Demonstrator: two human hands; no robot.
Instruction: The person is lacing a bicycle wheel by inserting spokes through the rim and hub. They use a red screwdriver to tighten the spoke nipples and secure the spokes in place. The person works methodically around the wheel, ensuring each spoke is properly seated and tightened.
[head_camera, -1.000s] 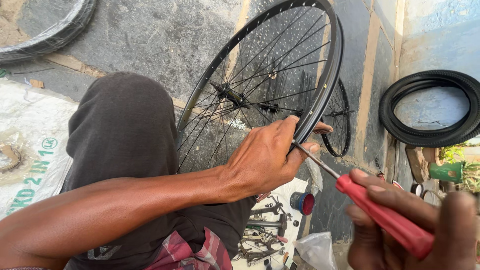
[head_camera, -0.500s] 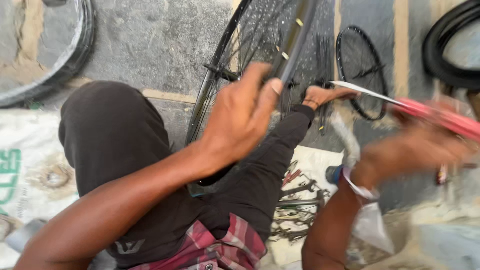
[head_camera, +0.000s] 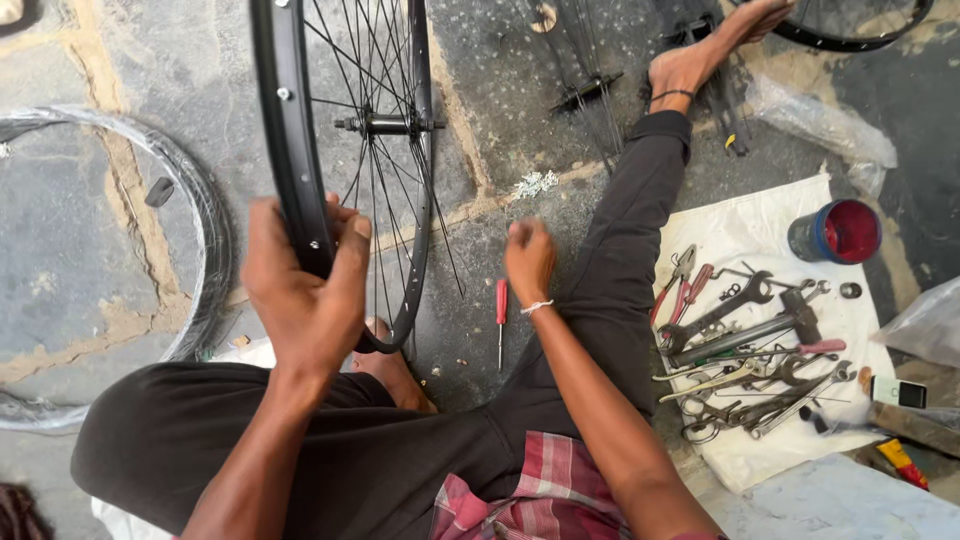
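I sit on a concrete floor with a black spoked bicycle wheel (head_camera: 290, 110) standing upright between my legs. My left hand (head_camera: 300, 290) grips the wheel's rim near its lower part. My right hand (head_camera: 530, 262) hovers just right of a red-handled screwdriver (head_camera: 501, 315) that lies on the floor; its fingers are curled with nothing in them. The wheel's hub (head_camera: 385, 125) and spokes show beyond my left hand.
A white cloth (head_camera: 760, 220) at right carries several wrenches and pliers (head_camera: 745, 345) and a red-filled tin (head_camera: 835, 232). A loose tyre (head_camera: 190, 210) lies at left. Small metal bits (head_camera: 535, 183) are scattered ahead; another spoked wheel part (head_camera: 590, 90) lies beyond.
My right hand held the red screwdriver up by the wheel before; now the screwdriver lies on the floor and the hand is lowered beside it. My view has tipped downward.
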